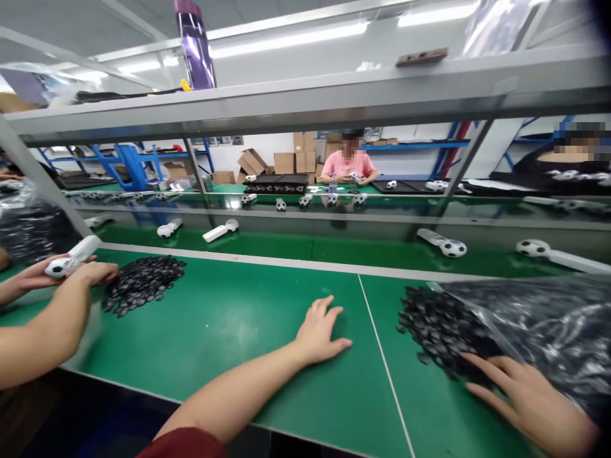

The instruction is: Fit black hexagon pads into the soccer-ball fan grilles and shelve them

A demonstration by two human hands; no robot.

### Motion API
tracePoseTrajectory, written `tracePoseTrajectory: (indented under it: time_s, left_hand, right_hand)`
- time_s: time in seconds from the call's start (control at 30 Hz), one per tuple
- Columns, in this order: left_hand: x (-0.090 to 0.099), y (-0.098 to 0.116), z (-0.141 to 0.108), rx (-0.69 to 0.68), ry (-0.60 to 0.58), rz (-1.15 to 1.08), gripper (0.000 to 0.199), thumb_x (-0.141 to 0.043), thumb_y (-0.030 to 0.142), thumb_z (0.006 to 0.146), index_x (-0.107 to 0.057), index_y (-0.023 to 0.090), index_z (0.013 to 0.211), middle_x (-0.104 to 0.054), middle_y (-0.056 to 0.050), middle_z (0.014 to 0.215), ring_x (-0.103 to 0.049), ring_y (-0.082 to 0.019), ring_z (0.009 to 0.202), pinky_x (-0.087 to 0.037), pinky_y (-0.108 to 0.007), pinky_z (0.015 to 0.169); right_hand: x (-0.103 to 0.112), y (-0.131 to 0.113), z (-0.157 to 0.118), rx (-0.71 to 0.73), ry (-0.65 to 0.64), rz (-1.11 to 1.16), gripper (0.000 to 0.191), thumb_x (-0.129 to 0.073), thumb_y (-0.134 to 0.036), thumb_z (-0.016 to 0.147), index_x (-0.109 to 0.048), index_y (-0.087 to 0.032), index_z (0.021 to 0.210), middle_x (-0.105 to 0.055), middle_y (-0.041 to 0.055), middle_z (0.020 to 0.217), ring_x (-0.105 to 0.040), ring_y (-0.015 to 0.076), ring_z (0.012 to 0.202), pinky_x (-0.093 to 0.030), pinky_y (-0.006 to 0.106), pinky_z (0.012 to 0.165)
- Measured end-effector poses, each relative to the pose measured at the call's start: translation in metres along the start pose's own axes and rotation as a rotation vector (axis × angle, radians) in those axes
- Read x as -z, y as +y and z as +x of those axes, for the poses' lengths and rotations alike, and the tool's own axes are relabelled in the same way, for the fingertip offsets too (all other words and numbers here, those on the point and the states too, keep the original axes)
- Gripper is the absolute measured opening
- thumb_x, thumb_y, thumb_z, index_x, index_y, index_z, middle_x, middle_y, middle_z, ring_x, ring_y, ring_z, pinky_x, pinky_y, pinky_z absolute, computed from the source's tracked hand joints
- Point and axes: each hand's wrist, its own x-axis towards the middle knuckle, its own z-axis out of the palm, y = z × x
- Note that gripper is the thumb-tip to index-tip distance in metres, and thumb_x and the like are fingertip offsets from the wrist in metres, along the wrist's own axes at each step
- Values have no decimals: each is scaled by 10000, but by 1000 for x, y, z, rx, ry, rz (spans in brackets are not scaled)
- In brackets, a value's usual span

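Note:
My left hand point(322, 334) rests on the green tabletop point(248, 331) with its fingers spread, holding nothing. Over on the right, my right hand point(534, 397) reaches to the near edge of a pile of small flat black pieces point(442, 327). Its thumb and fingers are apart, the fingertips touching or close to the pieces. No piece shows in its grasp. Beside the pile lies a clear plastic bag point(539, 324) with dark contents, partly behind that hand.
At left, a co-worker's hands hold a white handled piece with a football-patterned head point(61, 267) by another black pile point(146, 280). Similar white pieces point(222, 230) lie on a green belt point(305, 238) beyond a pale rail. A shelf point(286, 105) spans overhead; people sit opposite.

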Motion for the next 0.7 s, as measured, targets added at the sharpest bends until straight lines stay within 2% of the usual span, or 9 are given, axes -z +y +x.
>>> tracePoseTrajectory:
  time_s: [0.07, 0.2, 0.3, 0.4, 0.53, 0.7]
  left_hand:
    - [-1, 2, -2, -25, 40, 90, 677, -652, 471, 702, -441, 142, 1255, -325, -166, 1387, -261, -332, 1285, -287, -522, 1040]
    - [-4, 5, -5, -29, 128, 223, 620, -594, 494, 751, -455, 126, 1230, -363, -164, 1359, -290, -322, 1268, -312, -506, 1026]
    - [-6, 7, -7, -3, 182, 307, 563, -560, 485, 783, -459, 144, 1220, -385, -147, 1343, -311, -305, 1259, -326, -490, 1021]
    - [-5, 9, -7, 9, 201, 372, 499, -545, 462, 803, -475, 163, 1197, -420, -129, 1317, -343, -286, 1234, -339, -477, 1016]
    - [-3, 14, -7, 34, 204, 420, 426, -530, 428, 821, -501, 168, 1157, -464, -120, 1268, -385, -267, 1192, -349, -459, 1011]
    - [-2, 19, -7, 132, 216, 471, 425, -532, 437, 819, -523, 145, 1128, -481, -129, 1243, -404, -265, 1172, -343, -433, 1016]
  right_hand:
    - [2, -11, 8, 7, -118, -29, 541, -485, -617, 742, -630, -244, 1106, -603, 158, 894, -604, 272, 762, -481, 448, 720]
    - [0, -31, 37, 88, -173, -39, 428, -402, -436, 846, -612, -174, 1111, -597, 124, 894, -613, 238, 764, -499, 391, 732]
    - [0, -40, 49, 183, -130, -70, 303, -418, -303, 854, -643, -190, 1023, -604, 105, 879, -608, 220, 775, -495, 339, 709]
    - [2, -46, 51, 236, -81, -83, 264, -415, -242, 868, -661, -189, 950, -609, 96, 856, -598, 215, 796, -480, 317, 714]
    - [10, -54, 49, 250, -77, -52, 259, -413, -200, 877, -658, -184, 959, -618, 87, 865, -590, 203, 815, -466, 301, 738]
    - [13, -58, 47, 319, -62, 17, 274, -392, -172, 880, -628, -176, 1017, -616, 92, 890, -579, 223, 859, -467, 331, 763]
